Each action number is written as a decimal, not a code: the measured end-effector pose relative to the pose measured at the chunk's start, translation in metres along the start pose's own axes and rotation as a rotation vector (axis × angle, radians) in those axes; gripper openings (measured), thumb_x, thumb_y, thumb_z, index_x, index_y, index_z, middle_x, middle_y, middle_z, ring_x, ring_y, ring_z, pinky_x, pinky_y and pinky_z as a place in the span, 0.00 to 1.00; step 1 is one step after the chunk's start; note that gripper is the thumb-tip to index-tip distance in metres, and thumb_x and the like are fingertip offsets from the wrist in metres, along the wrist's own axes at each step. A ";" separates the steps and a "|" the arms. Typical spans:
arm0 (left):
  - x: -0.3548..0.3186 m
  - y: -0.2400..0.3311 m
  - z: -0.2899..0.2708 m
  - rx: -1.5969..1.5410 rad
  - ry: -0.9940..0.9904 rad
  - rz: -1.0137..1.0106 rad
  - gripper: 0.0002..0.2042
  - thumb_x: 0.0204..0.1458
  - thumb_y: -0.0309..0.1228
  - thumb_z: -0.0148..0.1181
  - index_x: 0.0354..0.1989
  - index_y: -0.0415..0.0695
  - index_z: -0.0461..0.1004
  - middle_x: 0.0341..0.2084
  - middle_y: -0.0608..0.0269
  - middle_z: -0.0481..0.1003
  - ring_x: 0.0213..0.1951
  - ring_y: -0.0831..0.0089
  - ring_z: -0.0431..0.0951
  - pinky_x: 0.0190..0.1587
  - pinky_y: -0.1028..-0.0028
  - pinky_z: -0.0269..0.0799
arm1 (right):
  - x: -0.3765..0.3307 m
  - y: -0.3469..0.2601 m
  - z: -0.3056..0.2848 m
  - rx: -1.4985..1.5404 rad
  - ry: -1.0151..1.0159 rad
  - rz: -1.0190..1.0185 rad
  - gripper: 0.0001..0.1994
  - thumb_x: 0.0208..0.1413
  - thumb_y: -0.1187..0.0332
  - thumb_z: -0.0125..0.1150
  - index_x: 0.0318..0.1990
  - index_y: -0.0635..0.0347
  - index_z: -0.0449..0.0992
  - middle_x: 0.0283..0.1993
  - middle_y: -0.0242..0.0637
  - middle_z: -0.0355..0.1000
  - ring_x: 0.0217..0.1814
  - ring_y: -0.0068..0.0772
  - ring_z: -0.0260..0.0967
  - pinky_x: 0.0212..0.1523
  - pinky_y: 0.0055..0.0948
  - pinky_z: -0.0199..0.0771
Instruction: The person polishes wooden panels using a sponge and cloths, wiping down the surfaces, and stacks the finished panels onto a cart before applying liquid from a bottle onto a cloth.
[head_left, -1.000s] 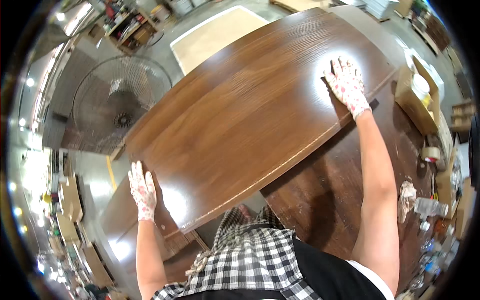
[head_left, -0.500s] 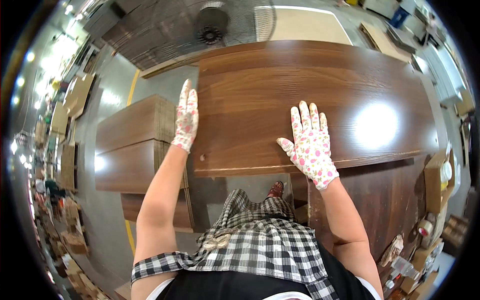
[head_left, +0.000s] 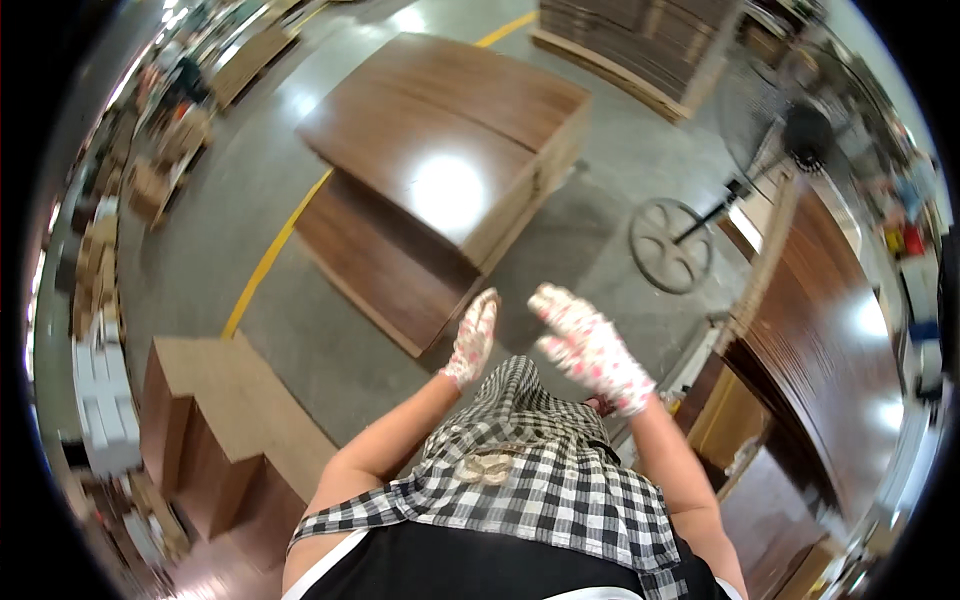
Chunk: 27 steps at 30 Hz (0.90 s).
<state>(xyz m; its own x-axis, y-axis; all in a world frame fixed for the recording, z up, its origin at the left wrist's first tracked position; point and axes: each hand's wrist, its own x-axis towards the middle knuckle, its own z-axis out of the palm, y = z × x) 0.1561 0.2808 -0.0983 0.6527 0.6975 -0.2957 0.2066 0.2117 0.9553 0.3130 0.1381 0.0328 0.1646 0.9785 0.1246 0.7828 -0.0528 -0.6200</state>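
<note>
My left hand, in a floral glove, is held out with its fingers straight and nothing in them. Its fingertips lie nearest to the stack of brown wood-grain panels in front of me. A matching glove covers my right hand, which hovers to the right, a little smeared by motion. Its fingers are extended and the thumb stands apart; I see nothing held. Both hands are in the air, close together in front of my checked apron. On my right, the large brown panels lie apart from both hands.
A lower pile of brown panels juts out beside the stack. A standing fan with a round base is ahead on the right. More boards are stacked at my left. A yellow line crosses the grey floor.
Both hands have come off the large brown panel and drawn closer together. The view has swung left, so that panel now appears on the right and the stack ahead.
</note>
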 end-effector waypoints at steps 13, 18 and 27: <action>-0.059 -0.053 -0.165 -0.341 0.386 -0.496 0.17 0.62 0.35 0.44 0.55 0.39 0.64 0.42 0.62 0.72 0.42 0.75 0.72 0.46 0.77 0.67 | -0.020 0.148 0.187 0.692 -0.255 1.190 0.18 0.59 0.58 0.51 0.53 0.56 0.70 0.44 0.38 0.75 0.36 0.30 0.73 0.34 0.30 0.73; -0.057 -0.066 -0.190 -0.478 0.340 -0.604 0.11 0.60 0.34 0.46 0.46 0.43 0.68 0.29 0.72 0.69 0.28 0.83 0.66 0.31 0.83 0.62 | -0.013 0.204 0.251 0.857 -0.195 1.488 0.16 0.58 0.60 0.52 0.51 0.53 0.68 0.40 0.35 0.74 0.33 0.31 0.72 0.31 0.31 0.72; -0.066 -0.167 -0.235 -0.223 0.244 -0.800 0.17 0.61 0.38 0.45 0.53 0.40 0.68 0.36 0.70 0.74 0.32 0.84 0.69 0.35 0.85 0.65 | 0.078 0.180 0.365 1.106 -0.159 1.308 0.21 0.56 0.61 0.57 0.56 0.58 0.66 0.44 0.36 0.73 0.38 0.30 0.72 0.37 0.27 0.72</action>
<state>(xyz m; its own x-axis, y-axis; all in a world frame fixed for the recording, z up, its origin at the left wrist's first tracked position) -0.0933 0.3601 -0.2371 0.1923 0.4035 -0.8946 0.3731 0.8130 0.4469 0.2476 0.2777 -0.3517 0.1967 0.4134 -0.8890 -0.5766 -0.6846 -0.4459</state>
